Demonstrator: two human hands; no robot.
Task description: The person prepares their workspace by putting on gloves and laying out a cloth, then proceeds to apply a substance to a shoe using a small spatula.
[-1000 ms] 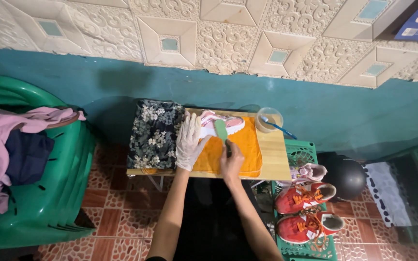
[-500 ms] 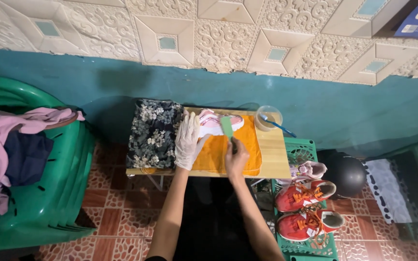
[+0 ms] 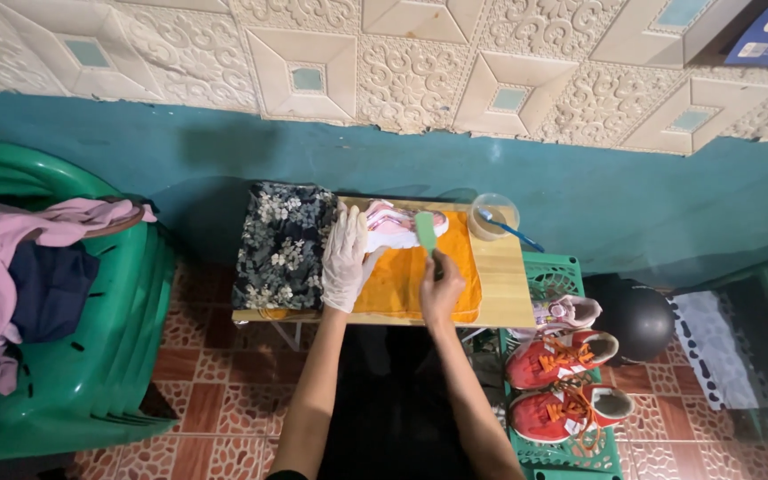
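Left hand (image 3: 346, 260), in a pale glove, lies flat with fingers spread against the left end of a small pink and white shoe (image 3: 399, 228), pinning it so that it cannot slide; the glove presumably keeps the skin dry. Right hand (image 3: 440, 286), bare, is closed round the handle of a green brush (image 3: 426, 231), whose head rests on the right part of the shoe; the two hands are apart, one on each side of the shoe. The shoe lies on an orange cloth (image 3: 411, 284), spread beneath it likely to catch drips and spare the small wooden table (image 3: 508, 284); a dark flowered cloth (image 3: 282, 249) covers the left half of the table. At the far right corner, within reach of the brush hand, stands a clear cup (image 3: 492, 216) with a blue-handled toothbrush (image 3: 513, 231) leaning in it. Right of the table, a green crate (image 3: 562, 276) carries a pair of red shoes (image 3: 562, 382) and another pale shoe (image 3: 566, 312), set aside from the work surface. At far left, stacked green chairs (image 3: 91, 356) hold pink and dark clothes (image 3: 20, 276).
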